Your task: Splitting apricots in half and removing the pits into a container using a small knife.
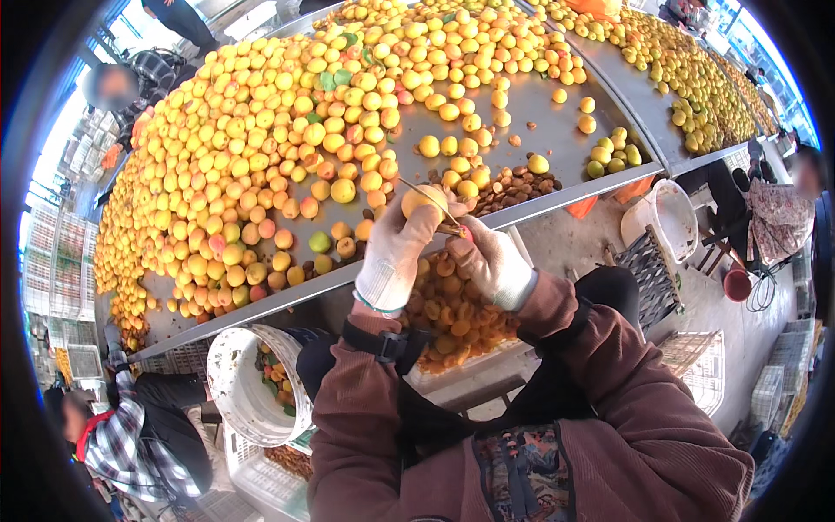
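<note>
My left hand [399, 251], in a pale knitted glove, holds a yellow apricot [424, 201] above the rim of the metal table. In my right hand [492, 261], gloved as well, is a small knife [427, 196] with a reddish part near the thumb; its thin blade lies across the apricot. Beneath both hands, a container of halved apricots [456, 326] stands between my knees. Whole apricots [261, 130] cover much of the table, and a heap of brown apricot pits [518, 190] lies by its near edge.
The raised metal table edge [313, 287] runs in front of me. At left stands a white bucket [225, 385] with fruit and leaves inside; another white bucket [672, 222] is at right. Plastic crates [701, 365] sit on the floor. Several other people are around the tables.
</note>
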A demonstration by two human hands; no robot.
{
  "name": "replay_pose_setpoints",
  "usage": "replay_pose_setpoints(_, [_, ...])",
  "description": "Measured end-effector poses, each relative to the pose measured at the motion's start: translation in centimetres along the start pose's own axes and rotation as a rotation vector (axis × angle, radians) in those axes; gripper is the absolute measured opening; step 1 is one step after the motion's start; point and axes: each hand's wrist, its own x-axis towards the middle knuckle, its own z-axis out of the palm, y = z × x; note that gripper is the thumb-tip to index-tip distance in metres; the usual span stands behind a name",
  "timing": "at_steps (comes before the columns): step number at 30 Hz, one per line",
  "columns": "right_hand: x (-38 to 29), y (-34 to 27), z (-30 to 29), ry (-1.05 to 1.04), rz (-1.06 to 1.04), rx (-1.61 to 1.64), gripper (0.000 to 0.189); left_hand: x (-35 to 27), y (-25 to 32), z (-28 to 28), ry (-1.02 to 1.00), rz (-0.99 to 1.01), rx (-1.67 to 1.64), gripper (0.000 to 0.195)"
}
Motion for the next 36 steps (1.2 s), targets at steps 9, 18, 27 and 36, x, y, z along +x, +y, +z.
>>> replay_pose_setpoints(9, [-0.7, 0.9, 0.2, -0.106, 0.053, 0.007, 0.022, -1.1, 0.7, -1.0, 0.079, -0.053, -0.149, 0.059])
replay_pose_setpoints(18, [0.0, 0.7, -0.8, -0.254, -0.014, -0.079, 0.032, -2.3, 2.8, -1.8, 0.110, 0.383, 0.863, 0.097])
replay_pose_setpoints(27, [-0.8, 0.6, 2.5, -0.092, 0.072, 0.120, 0.040, -1.4, -1.1, -1.5, 0.207, 0.166, -0.010, 0.059])
replay_pose_setpoints(36, [0.0, 1.6, 3.3, 0.049, 0.102, 0.229, 0.034, 0.0, -2.3, 1.2, 0.280, 0.216, 0.101, 0.047])
